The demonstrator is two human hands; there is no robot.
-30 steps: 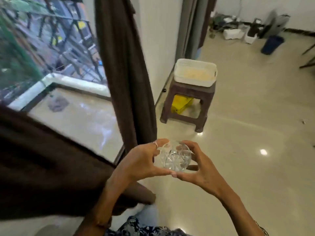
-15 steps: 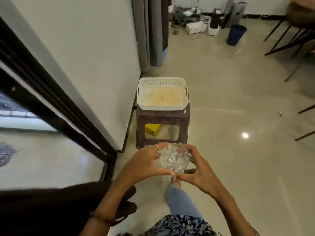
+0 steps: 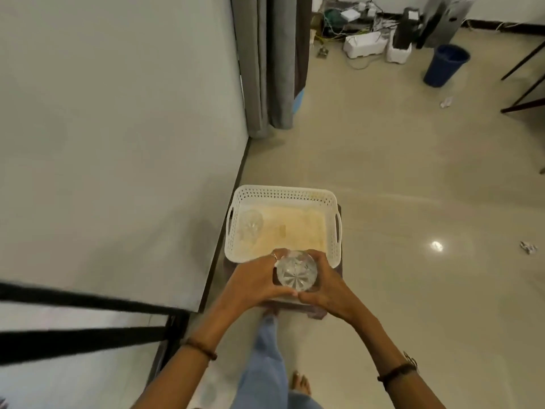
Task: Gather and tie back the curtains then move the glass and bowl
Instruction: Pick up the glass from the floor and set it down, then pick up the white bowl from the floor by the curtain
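A clear cut-glass bowl (image 3: 296,274) with a star pattern in its base is cupped between both hands. My left hand (image 3: 255,283) grips its left side and my right hand (image 3: 328,286) grips its right side, thumbs meeting below it. The bowl hangs just over the near rim of a white perforated basket (image 3: 283,190). Inside the basket, at its left end, is a clear glass (image 3: 250,227). The basket sits on a brown stool (image 3: 320,313), mostly hidden beneath it and my hands.
A white wall runs along the left, with a dark window frame (image 3: 88,299) at lower left. Grey curtains (image 3: 265,69) hang at the wall's far end. A blue bin (image 3: 445,64), cables and white boxes lie at the far wall. My leg is below the hands.
The view has swung away from the window and brown curtain, and the basket has come much closer. Both hands keep the same hold on the bowl, which now reaches the basket's near rim.
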